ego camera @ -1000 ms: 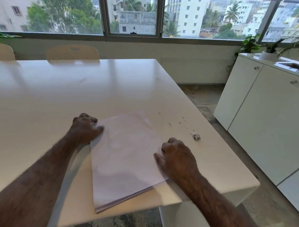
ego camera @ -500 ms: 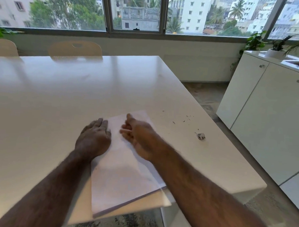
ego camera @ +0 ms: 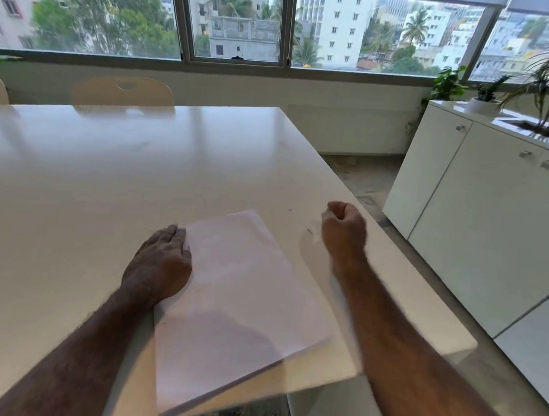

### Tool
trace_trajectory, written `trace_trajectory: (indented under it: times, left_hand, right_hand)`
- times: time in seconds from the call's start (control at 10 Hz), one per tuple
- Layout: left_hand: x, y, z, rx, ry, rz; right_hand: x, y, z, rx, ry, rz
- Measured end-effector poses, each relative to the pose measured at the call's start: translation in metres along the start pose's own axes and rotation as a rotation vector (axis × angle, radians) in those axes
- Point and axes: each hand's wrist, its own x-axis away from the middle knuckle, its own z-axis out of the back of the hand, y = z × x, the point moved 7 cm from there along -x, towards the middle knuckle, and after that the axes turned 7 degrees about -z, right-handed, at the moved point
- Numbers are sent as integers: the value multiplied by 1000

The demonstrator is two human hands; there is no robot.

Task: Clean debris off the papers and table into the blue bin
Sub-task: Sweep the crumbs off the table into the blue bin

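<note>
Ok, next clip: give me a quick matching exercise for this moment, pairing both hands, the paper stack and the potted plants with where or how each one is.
Things:
1. left hand
2. right hand
3. paper stack
4. potted plants

States or places:
A. on the white cabinet by the window
B. fingers curled, over the table right of the stack
C. flat, resting on the stack's left edge
D. lying at the table's near edge

Pairs: 1-C, 2-B, 3-D, 4-A

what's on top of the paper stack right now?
Left hand rests on the paper stack left edge; otherwise bare. Anything under the hand is hidden.
</note>
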Motion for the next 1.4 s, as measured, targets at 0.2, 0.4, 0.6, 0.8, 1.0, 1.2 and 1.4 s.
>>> trace_trajectory:
  times: [0.2, 0.4, 0.6, 0.8, 1.0, 1.2, 1.4]
  left_hand:
    - [-2, -4, 0, -41, -3, 18]
    - [-1, -2, 1, -25, -16, 17]
    - [0, 1, 3, -13, -1, 1]
    - [1, 0, 3, 36, 25, 21]
    - [2, 1, 4, 51, 25, 26]
    - [1, -2, 4, 54, 29, 28]
    - [-1, -4, 4, 64, 7, 22]
  right_hand:
    - [6, 17, 56, 954, -98, 236]
    - [1, 22, 59, 877, -52, 307]
    - [16, -10, 24, 805, -113, 442]
    - [14, -52, -70, 674, -304, 569]
    - [-14, -37, -117, 732, -351, 564]
    - [1, -42, -100, 750, -304, 599]
    - [61, -25, -40, 939, -562, 446]
